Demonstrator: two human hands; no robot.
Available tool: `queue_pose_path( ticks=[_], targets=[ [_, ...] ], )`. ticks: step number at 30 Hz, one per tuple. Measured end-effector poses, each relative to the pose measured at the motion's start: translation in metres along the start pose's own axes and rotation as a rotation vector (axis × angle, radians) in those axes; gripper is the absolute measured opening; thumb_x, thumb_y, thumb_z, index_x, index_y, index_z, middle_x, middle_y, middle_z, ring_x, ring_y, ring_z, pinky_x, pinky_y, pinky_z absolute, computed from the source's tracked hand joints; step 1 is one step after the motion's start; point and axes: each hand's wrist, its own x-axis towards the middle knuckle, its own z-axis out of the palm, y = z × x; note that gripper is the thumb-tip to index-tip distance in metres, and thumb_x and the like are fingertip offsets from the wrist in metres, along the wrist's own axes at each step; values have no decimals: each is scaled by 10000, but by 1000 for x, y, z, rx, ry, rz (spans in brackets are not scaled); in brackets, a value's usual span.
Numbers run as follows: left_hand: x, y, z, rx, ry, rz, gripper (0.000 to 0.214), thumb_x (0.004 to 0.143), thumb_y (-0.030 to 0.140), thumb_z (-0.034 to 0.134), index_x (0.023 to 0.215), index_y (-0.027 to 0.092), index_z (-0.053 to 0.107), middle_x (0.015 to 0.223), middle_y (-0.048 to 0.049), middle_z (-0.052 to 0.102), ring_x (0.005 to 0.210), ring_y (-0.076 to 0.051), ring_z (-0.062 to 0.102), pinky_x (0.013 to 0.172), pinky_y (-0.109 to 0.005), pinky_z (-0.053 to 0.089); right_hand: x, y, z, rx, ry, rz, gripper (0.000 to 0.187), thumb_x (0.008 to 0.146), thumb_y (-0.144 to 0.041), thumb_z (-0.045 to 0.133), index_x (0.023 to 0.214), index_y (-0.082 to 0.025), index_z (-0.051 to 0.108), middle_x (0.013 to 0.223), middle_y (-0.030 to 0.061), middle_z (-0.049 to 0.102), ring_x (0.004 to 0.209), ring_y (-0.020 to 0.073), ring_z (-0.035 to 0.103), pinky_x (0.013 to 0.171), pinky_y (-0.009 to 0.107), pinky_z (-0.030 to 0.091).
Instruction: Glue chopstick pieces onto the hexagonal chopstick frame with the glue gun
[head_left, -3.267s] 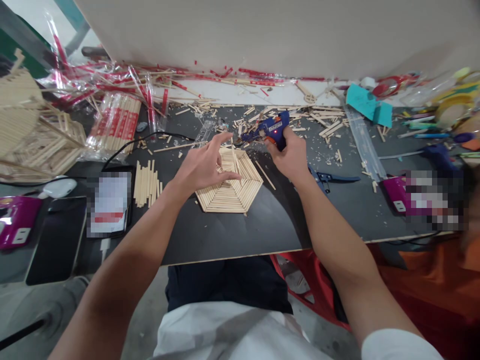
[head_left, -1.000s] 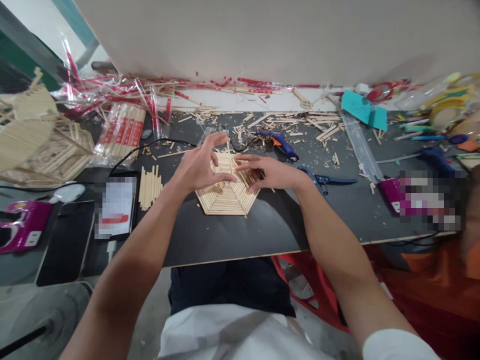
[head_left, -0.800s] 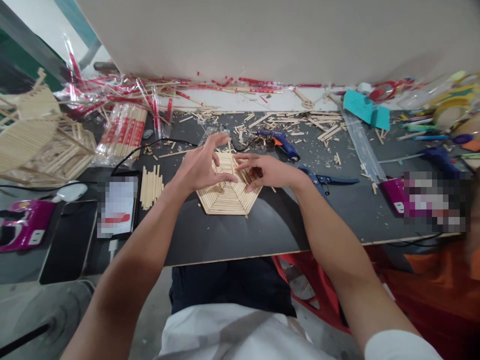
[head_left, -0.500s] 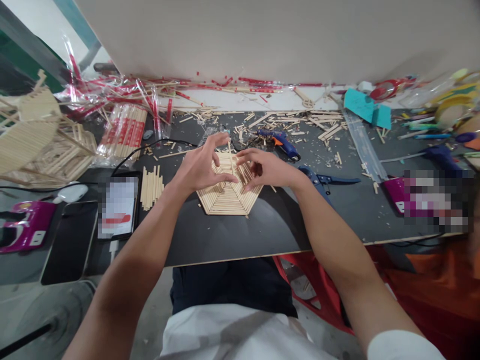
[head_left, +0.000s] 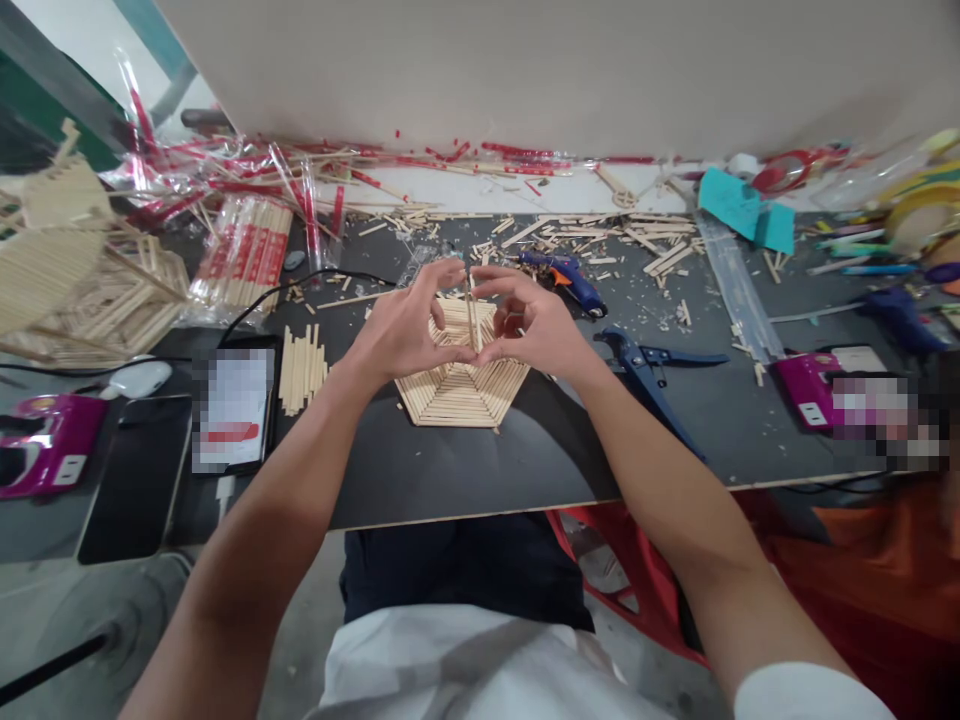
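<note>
A flat hexagon of glued wooden sticks (head_left: 461,390) lies on the dark table (head_left: 525,450). Both my hands are over its far half. My left hand (head_left: 405,325) and my right hand (head_left: 536,325) pinch one thin wooden stick (head_left: 469,310) between thumbs and forefingers, each holding both ends, so the stick runs along the hexagon's middle spoke. A blue glue gun (head_left: 566,277) lies on the table just beyond my right hand.
Blue pliers (head_left: 645,365) lie right of the hexagon. A small stack of cut sticks (head_left: 300,365) and a phone (head_left: 229,405) lie to the left. Stick offcuts and red-printed wrappers (head_left: 247,250) litter the back. Purple power strips (head_left: 810,385) sit at either side.
My right hand put down the glue gun beyond the hexagon and came over it. Both hands have since drawn together and closed on the stick.
</note>
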Motion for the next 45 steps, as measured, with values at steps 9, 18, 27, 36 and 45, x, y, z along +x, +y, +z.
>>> queue_pose_path(
  ticks=[9, 18, 27, 36, 45],
  targets=[
    [0, 0, 0, -54, 5, 6, 1131, 649, 809, 760, 1529, 208, 382, 1474, -223, 590, 823, -237, 752, 743, -360, 567, 1, 4, 2, 15, -11, -18, 681, 541, -626, 934, 1087, -280, 716, 1483, 83, 548, 648, 70, 541, 612, 310, 542],
    [1, -3, 3, -179, 56, 11, 1159, 586, 830, 782, 1510, 233, 415, 1400, -204, 648, 820, -242, 772, 636, -319, 590, 1, 5, 4, 9, -10, 8, 654, 558, -587, 940, 1121, -313, 747, 1471, 64, 565, 668, 71, 543, 643, 303, 558],
    [1, -7, 5, -239, 80, 6, 1193, 552, 816, 814, 1518, 245, 412, 1400, -214, 648, 824, -245, 777, 613, -308, 605, 1, 7, 7, 136, 33, 20, 706, 534, -544, 969, 1151, -308, 721, 1515, 63, 563, 648, 70, 548, 591, 293, 520],
    [2, -8, 7, -247, 100, -3, 1174, 549, 840, 794, 1491, 250, 417, 1357, -205, 668, 839, -251, 777, 603, -303, 596, 2, 5, 12, 105, 74, 49, 744, 492, -654, 933, 1101, -288, 710, 1501, 73, 587, 638, 78, 544, 621, 311, 547],
    [2, -6, 7, -258, 107, -13, 1161, 551, 866, 766, 1480, 257, 427, 1344, -203, 675, 843, -254, 773, 610, -318, 605, 2, 6, 15, 114, 84, 67, 725, 506, -676, 917, 1061, -273, 682, 1478, 75, 603, 664, 93, 553, 619, 309, 547]
  ],
)
